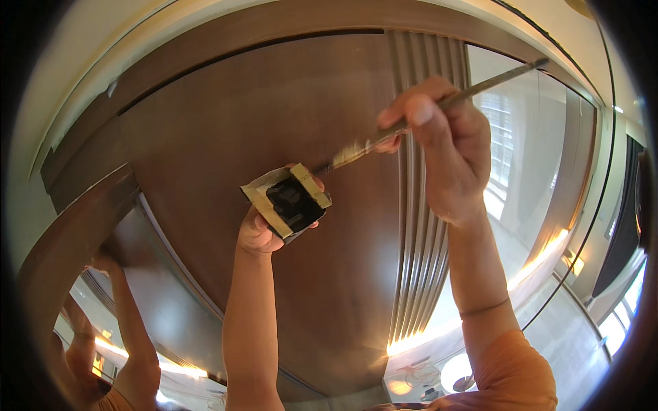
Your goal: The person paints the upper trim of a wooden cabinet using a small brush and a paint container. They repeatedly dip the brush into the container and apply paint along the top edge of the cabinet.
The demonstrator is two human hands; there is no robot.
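Note:
In my left hand (259,233) I hold up a small square cardboard tray (269,212) with pale yellow edges. Dark, glossy paint (295,200) covers much of its inside. The fingers of that hand wrap around the tray's underside and are partly hidden by it. My right hand (445,140) pinches a thin paintbrush (490,83) by its handle, thumb and fingers closed on it. The brush slants down to the left, and its dark bristle tip (322,168) is beside the tray's upper right edge; whether it touches I cannot tell.
A large brown wooden panel (205,137) lies behind my hands, with a fluted wooden strip (411,274) to its right. At the left a mirror-like surface (154,253) reflects a person's arms. A dark cable (603,171) runs down the right side, near bright windows.

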